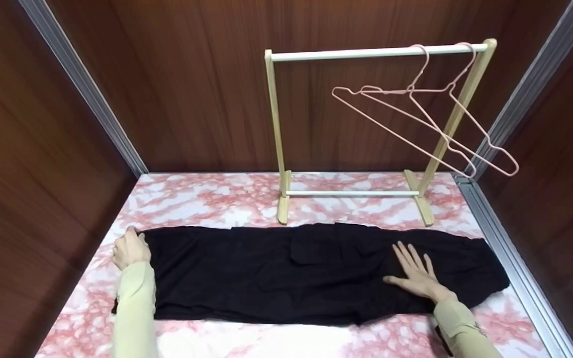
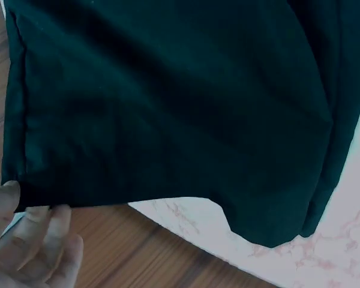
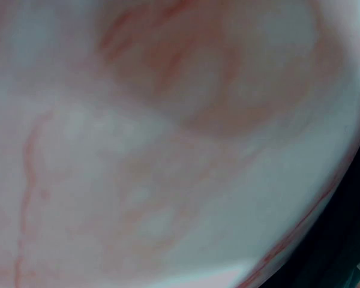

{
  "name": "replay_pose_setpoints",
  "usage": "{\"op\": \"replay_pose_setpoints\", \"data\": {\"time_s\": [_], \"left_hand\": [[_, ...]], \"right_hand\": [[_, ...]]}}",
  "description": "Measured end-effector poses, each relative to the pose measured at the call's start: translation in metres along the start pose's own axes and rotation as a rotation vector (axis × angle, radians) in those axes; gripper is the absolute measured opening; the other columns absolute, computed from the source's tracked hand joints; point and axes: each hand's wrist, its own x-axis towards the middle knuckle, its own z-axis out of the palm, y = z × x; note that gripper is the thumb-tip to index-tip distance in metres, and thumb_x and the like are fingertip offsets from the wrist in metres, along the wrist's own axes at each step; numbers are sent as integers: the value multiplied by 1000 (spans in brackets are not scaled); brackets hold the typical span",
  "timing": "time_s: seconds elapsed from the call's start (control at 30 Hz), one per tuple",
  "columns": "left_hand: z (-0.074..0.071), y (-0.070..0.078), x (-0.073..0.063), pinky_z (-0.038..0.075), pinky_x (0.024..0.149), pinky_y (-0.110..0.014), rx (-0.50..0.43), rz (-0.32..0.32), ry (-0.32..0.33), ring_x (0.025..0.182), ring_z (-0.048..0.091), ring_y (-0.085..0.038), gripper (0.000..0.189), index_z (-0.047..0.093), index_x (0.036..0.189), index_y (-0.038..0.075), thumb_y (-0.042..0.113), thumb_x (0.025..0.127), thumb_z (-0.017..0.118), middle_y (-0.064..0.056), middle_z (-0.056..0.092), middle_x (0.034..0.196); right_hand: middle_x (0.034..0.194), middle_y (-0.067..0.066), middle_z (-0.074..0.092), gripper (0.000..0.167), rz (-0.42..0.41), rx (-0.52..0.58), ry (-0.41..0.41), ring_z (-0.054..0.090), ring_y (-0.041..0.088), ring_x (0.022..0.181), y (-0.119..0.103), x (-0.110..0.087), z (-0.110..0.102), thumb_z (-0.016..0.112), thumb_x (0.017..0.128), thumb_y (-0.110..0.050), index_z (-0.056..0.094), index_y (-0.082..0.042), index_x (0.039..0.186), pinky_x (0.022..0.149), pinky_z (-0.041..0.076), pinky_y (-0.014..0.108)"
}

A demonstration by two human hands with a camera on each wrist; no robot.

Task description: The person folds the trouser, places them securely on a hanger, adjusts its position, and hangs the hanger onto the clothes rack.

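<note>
Black trousers (image 1: 246, 273) with a flap pocket (image 1: 311, 248) lie lengthwise across the table, one leg over the other, with the waist end at the right. At the far corner of the leg end, my left hand (image 1: 131, 248) pinches the hem (image 2: 15, 120) between thumb and fingers, as the left wrist view shows close up. My right hand (image 1: 416, 276) rests flat on the trousers toward the waist, fingers spread. The right wrist view shows mostly blurred tabletop, with that hand out of its sight.
Behind the trousers stands a small wooden rack (image 1: 277, 119) with a white top rail (image 1: 346, 53). Two pink hangers (image 1: 391, 130) hang at its right end. Brown wood-grain panels (image 1: 192, 99) enclose the pink-and-white marbled table (image 1: 182, 199) at the back and sides.
</note>
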Motion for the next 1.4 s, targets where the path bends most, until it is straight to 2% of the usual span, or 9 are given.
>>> {"op": "replay_pose_setpoints", "data": {"time_s": [0.23,0.33,0.47,0.63,0.83,0.97,1.17,1.3,1.4], "left_hand": [[1,0,2,42,97,-65,-238,-5,17,111,55,-57,31,45,129,6,12,98,45,-30,62,109],[-1,1,5,43,99,-60,-303,-11,9,111,56,-50,33,52,128,7,11,97,42,-28,62,101],[-6,0,9,43,105,-50,-322,-45,-33,119,58,-41,36,68,120,5,16,93,48,-23,67,116],[-15,-4,12,38,114,-51,-293,-27,-110,134,48,-44,46,61,132,1,14,88,62,-27,54,142],[-26,-4,14,40,106,-59,-289,-172,8,131,49,-48,37,64,131,13,19,95,62,-21,57,142],[-29,2,17,39,104,-63,-268,-209,80,128,50,-53,37,63,132,12,27,98,61,-26,57,140],[-25,15,18,38,103,-68,-208,-189,156,124,49,-60,41,57,135,4,30,103,54,-36,54,137],[-16,19,19,38,105,-66,-188,-106,232,126,49,-58,40,47,138,2,16,101,50,-36,56,134],[-7,16,19,24,118,-66,-169,-25,133,149,26,-49,62,24,153,1,8,96,45,-32,38,154]], "right_hand": [[171,14,4,101,-14,3,21,-6,40,157,9,1,7,64,89,-57,13,-10,162,120,-13,65],[171,15,4,101,-17,13,27,-5,42,156,7,0,6,65,88,-56,14,-9,162,119,-12,65],[169,21,8,100,-29,22,43,-1,48,154,3,1,3,67,88,-53,18,-5,160,118,-11,68],[169,20,8,100,-26,12,48,-1,45,155,4,2,3,67,88,-53,17,-5,160,118,-10,67],[170,18,8,99,-47,29,62,-2,44,155,8,1,6,67,88,-53,18,-8,161,117,-10,68],[170,18,7,100,-48,30,57,-3,44,155,10,1,6,66,88,-54,17,-8,161,117,-11,68],[170,16,5,101,-37,5,37,-3,44,156,13,3,8,65,89,-56,14,-10,162,118,-12,67],[171,16,4,101,-19,-18,15,-3,44,156,16,5,9,64,89,-57,11,-11,162,119,-12,66],[170,18,5,102,-13,-15,10,-3,46,156,13,4,7,65,89,-56,12,-9,162,119,-12,67]]}}
